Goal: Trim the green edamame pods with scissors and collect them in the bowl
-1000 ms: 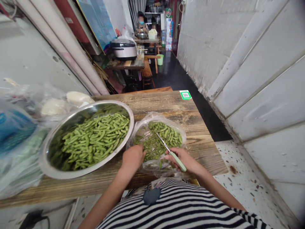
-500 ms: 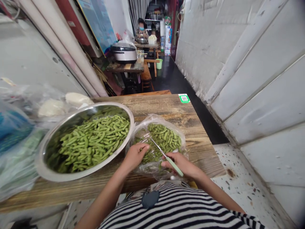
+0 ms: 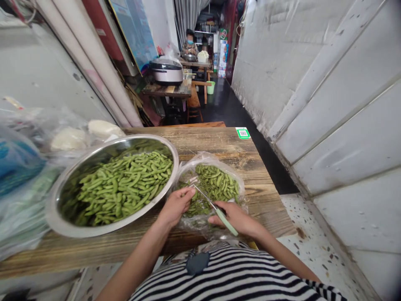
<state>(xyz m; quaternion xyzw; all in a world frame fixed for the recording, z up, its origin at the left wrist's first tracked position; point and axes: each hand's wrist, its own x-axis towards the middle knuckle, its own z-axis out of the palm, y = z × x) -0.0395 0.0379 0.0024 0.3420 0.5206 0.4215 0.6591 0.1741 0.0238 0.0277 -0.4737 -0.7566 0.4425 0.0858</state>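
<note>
My right hand (image 3: 231,217) is closed around scissors (image 3: 226,221) with pale green handles. Their blades point up and left, over a clear plastic bag (image 3: 203,158) that lies spread on the table with green edamame pods (image 3: 221,182) and small trimmings in it. Close to the blade tips, my left hand (image 3: 178,205) is pinched, thumb against fingers; whatever sits in the pinch is too small to make out. To its left stands a wide steel basin (image 3: 175,156) holding many more edamame pods (image 3: 125,184).
The wooden table (image 3: 261,179) carries a green QR code card (image 3: 243,133) at its far right corner. Plastic bags (image 3: 23,167) crowd its left end. Farther off are a rice cooker (image 3: 166,72) on another table, a green bucket (image 3: 211,87) and a seated person (image 3: 189,47).
The view has shifted slightly. My left hand has turned a little, its pinched fingers still beside the blade tips. The scissors stay in my right hand over the bag.
</note>
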